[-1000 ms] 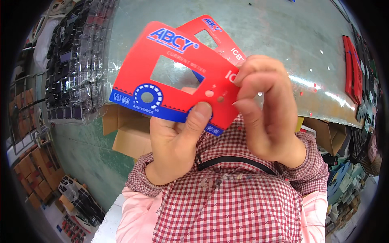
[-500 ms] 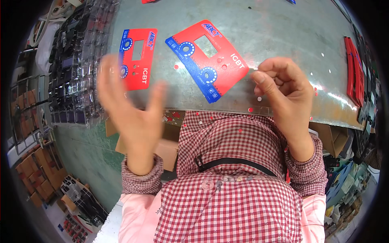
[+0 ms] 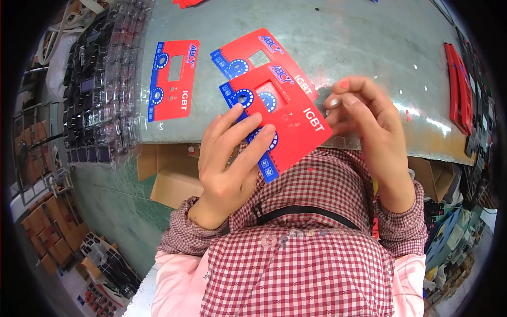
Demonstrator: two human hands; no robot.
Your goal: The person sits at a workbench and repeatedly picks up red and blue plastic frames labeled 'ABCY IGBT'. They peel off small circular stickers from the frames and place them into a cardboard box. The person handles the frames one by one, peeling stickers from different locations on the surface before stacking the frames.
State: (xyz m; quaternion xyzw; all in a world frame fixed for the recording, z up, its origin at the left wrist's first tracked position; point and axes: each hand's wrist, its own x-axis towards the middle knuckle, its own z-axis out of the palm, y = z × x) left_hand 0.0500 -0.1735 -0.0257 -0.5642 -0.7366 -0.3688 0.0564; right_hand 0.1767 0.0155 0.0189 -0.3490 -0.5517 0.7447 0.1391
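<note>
My left hand [image 3: 227, 169] is closed on a thin red-and-blue faceplate sheet [image 3: 301, 134] with a cut-out window and round holes. It tilts above the bench's near edge, my fingers lying across its blue side. Partly covered by it, a similar sheet or stack [image 3: 251, 41] lies on the bench. A third faceplate [image 3: 182, 92] lies flat to the left. At the held sheet's right edge is my right hand [image 3: 367, 113], fingers curled and pinched. Something small and pale shows at its fingertips, and a red dot sticks to one finger.
Clear plastic trays with dark parts [image 3: 97, 100] are stacked along the left of the metal bench [image 3: 359, 37]. Red sheets [image 3: 458, 90] lie at the right edge, and more red pieces [image 3: 187, 2] at the far edge. A cardboard box [image 3: 177, 177] stands below the bench.
My left hand has moved right, away from the left faceplate, and now holds a sheet raised from the middle ones. My right hand stays at about the same place, its fingers shifted.
</note>
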